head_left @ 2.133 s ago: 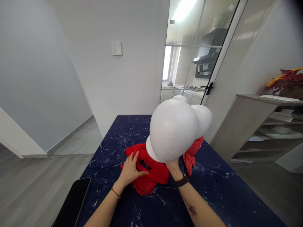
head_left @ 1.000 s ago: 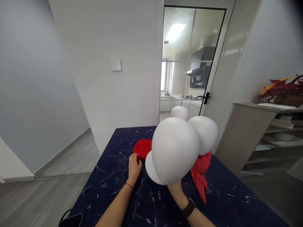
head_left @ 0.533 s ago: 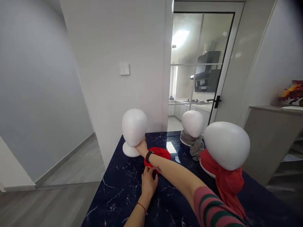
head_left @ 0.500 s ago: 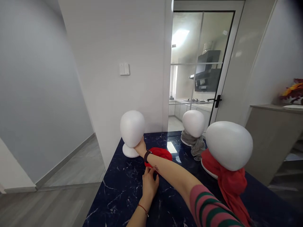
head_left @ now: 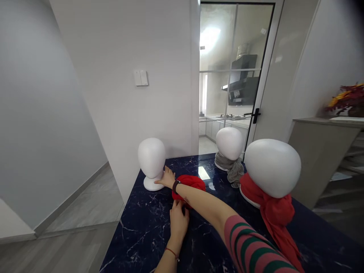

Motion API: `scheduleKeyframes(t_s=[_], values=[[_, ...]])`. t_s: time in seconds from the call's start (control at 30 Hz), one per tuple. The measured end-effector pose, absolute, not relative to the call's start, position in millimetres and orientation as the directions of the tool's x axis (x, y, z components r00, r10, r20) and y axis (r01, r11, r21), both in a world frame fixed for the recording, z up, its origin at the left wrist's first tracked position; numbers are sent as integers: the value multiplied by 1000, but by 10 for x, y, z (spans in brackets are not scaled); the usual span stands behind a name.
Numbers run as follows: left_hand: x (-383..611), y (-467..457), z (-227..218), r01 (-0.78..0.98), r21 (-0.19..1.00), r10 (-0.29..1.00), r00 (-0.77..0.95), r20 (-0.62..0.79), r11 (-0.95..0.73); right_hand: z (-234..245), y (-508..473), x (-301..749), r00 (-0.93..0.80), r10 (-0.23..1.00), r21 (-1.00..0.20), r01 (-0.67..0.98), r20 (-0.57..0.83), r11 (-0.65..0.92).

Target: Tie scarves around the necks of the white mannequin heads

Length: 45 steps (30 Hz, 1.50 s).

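Observation:
A white mannequin head (head_left: pixel 151 157) stands upright on its round base at the table's left back corner. My right hand (head_left: pixel 167 178) is beside its neck and base, fingers spread, gripping nothing; whether the fingertips touch it is hard to tell. A bunched red scarf (head_left: pixel 195 182) lies on the table, partly hidden beneath my right forearm. At the scarf's near edge is my left hand (head_left: pixel 179 218), its fingers slightly bent and the thumb apart, the fingertips against or beside the cloth.
Farther right, a white mannequin head (head_left: pixel 229 143) wears a grey scarf (head_left: pixel 234 172). A nearer, larger-looking head (head_left: pixel 271 167) leans with a red scarf (head_left: pixel 277 212) tied at its neck. The dark blue marbled table (head_left: pixel 142 235) meets a wall; a glass door (head_left: pixel 227 76) stands behind.
My right hand has come off the mannequin head's neck and spread its fingers. The left hand stays by the red scarf. The whole view has shifted slightly.

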<state>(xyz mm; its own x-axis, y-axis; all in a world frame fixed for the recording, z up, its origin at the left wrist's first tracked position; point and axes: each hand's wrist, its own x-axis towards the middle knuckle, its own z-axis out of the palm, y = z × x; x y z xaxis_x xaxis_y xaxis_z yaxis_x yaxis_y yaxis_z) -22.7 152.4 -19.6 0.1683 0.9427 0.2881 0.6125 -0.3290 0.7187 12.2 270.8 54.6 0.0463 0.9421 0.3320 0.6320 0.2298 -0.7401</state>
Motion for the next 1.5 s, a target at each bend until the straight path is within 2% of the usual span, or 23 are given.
scheduleKeyframes(t_s=[0.13, 0.2, 0.27, 0.4, 0.57, 0.67, 0.73, 0.83, 0.9, 1.0, 1.1, 1.27, 1.37, 1.5], values=[[-235, 1525, -188, 608, 740, 946, 61, 317, -287, 399, 2478, 606, 18, 996, -610, 792, 91, 41], [-238, 1520, -183, 607, 741, 943, 41, 331, -286, 326, 2296, 880, -35, 999, -507, 862, -17, 22], [-239, 1515, -184, 604, 740, 940, 46, 338, -296, 286, 2145, 1104, -104, 993, -435, 898, -60, 68], [-244, 1513, -198, 599, 737, 937, 69, 342, -313, 401, 2184, 1328, -154, 988, -423, 896, -11, 135], [-259, 1525, -204, 578, 747, 936, 90, 341, -328, 735, 2594, 1279, -2, 992, -443, 894, 129, 59], [-271, 1541, -206, 570, 747, 930, 93, 357, -343, 751, 2467, 1181, 45, 982, -477, 877, 186, 50], [-281, 1555, -211, 568, 742, 923, 92, 373, -357, 667, 2103, 1165, -51, 964, -532, 825, 263, 188], [-302, 1580, -220, 566, 722, 905, 109, 412, -397, 506, 1240, 1313, -272, 869, -626, 608, 414, 489], [-317, 1597, -222, 572, 700, 887, 118, 446, -428, 424, 618, 1536, -321, 867, -707, 503, 382, 498], [-338, 1609, -213, 575, 688, 877, 115, 467, -442, 333, -102, 1995, -161, 935, -811, 465, 317, 355], [-356, 1575, -185, 568, 701, 878, 81, 472, -430, 227, -430, 2509, 180, 930, -869, 448, 319, 211], [-337, 1331, -78, 599, 688, 848, -25, 529, -411, 75, -294, 3241, 642, 652, -885, 454, 405, 103], [-287, 1084, -21, 613, 651, 828, 9, 561, -448, 38, -15, 3508, 800, 522, -945, 324, 295, 38], [-245, 769, -24, 629, 586, 804, 108, 584, -511, -51, 297, 3648, 854, 498, -987, 159, 153, 31]])
